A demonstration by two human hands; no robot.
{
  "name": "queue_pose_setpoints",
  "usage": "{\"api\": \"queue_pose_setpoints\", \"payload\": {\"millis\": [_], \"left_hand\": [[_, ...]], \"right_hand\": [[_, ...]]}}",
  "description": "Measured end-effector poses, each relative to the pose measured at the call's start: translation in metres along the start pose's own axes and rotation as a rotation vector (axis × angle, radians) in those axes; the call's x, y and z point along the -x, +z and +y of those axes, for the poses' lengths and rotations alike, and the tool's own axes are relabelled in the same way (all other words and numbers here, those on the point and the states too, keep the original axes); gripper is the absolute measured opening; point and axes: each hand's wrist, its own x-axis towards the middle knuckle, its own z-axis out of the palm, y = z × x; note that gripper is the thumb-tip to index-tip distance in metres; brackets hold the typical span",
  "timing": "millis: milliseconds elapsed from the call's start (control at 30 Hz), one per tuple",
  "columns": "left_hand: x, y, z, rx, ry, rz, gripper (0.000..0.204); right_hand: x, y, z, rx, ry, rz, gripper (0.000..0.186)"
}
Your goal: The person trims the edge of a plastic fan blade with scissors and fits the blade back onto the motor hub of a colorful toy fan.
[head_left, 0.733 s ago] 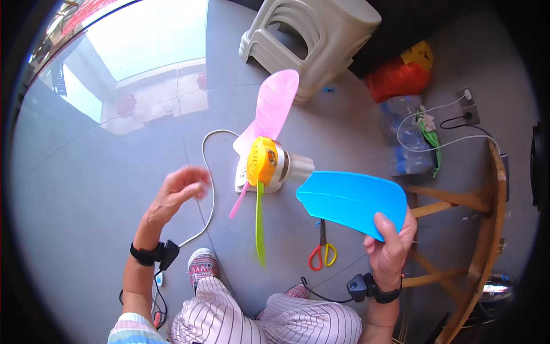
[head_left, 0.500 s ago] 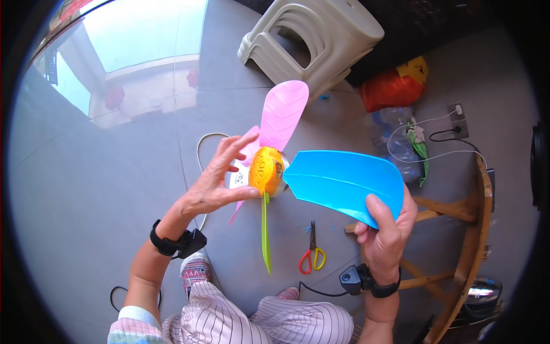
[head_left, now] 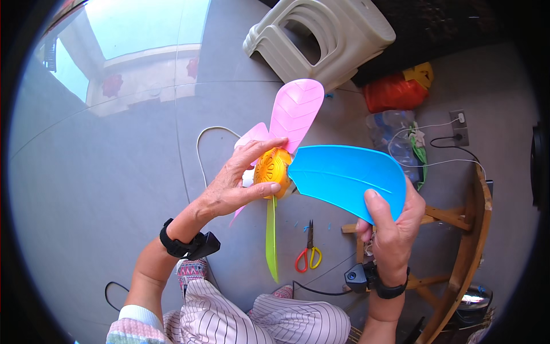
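Note:
A yellow round fan hub (head_left: 269, 167) with slotted cutouts sits between the thumb and fingers of my left hand (head_left: 226, 182). A pink leaf-shaped blade (head_left: 295, 112) rises from it, a second pink blade (head_left: 252, 135) shows behind my left fingers, and a lime green blade (head_left: 271, 241) points down toward me. In my right hand (head_left: 394, 232) is a wide blue blade (head_left: 346, 172), pinched at its outer end with the thumb on top. Its narrow end meets the hub's right side; whether it is seated there I cannot tell.
Scissors (head_left: 310, 252) with red and yellow handles lie on the grey floor below the blue blade. Beyond stands a beige plastic stool (head_left: 366, 31). To the right are plastic bottles (head_left: 395, 129), a red and yellow bag (head_left: 395, 92), a wall socket (head_left: 458, 127) with cords and a wooden frame (head_left: 478, 229).
My left fingers have closed in around the hub, and the hub has shifted slightly right. The blue blade's narrow end has come up against the hub.

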Motion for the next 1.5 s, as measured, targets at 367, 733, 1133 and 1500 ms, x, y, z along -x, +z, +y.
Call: {"api": "queue_pose_setpoints", "payload": {"millis": [367,733,1133,1500], "left_hand": [[-0.001,0.004,0.006,0.209,-0.017,0.055,0.066],[0.001,0.007,0.0,0.157,0.034,0.066,0.062],[0.002,0.006,0.002,0.157,0.037,0.076,0.061],[-0.001,0.007,-0.001,0.185,0.044,0.046,0.059]], "right_hand": [[-0.008,0.017,-0.027,0.172,-0.043,-0.136,0.022],[-0.007,0.038,0.035,-0.1,-0.076,0.116,0.02],[-0.003,0.047,0.043,-0.161,-0.036,0.133,0.017],[0.018,0.04,0.061,-0.195,-0.125,0.188,0.018]]}}
